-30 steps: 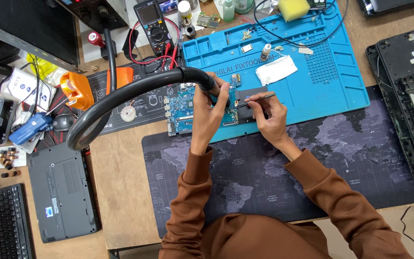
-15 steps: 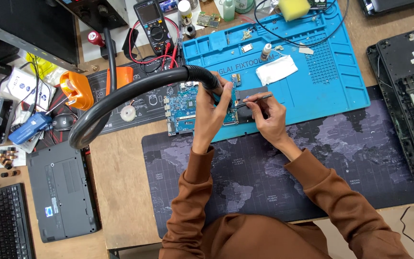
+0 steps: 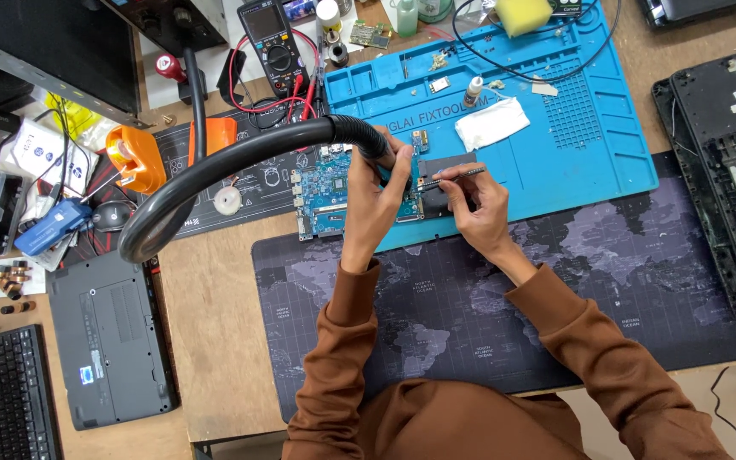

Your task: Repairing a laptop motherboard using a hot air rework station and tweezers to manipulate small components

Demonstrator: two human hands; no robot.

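My left hand (image 3: 379, 192) grips the end of a thick black flexible hose (image 3: 215, 170) and holds its nozzle over a blue-green circuit board (image 3: 327, 192). The board lies on the near left edge of a blue silicone work mat (image 3: 589, 136). My right hand (image 3: 479, 200) pinches a thin dark tool (image 3: 453, 175), its tip pointing left at the board beside a dark rectangular patch (image 3: 440, 166). Both arms wear brown sleeves.
A multimeter (image 3: 273, 43) with red leads stands behind the board. A white cloth (image 3: 491, 123), a small bottle (image 3: 472, 89) and a yellow sponge (image 3: 524, 13) lie on the blue mat. An opened laptop (image 3: 726, 170) is at right, a closed one (image 3: 111, 341) at left, with an orange tape dispenser (image 3: 134, 158) nearby.
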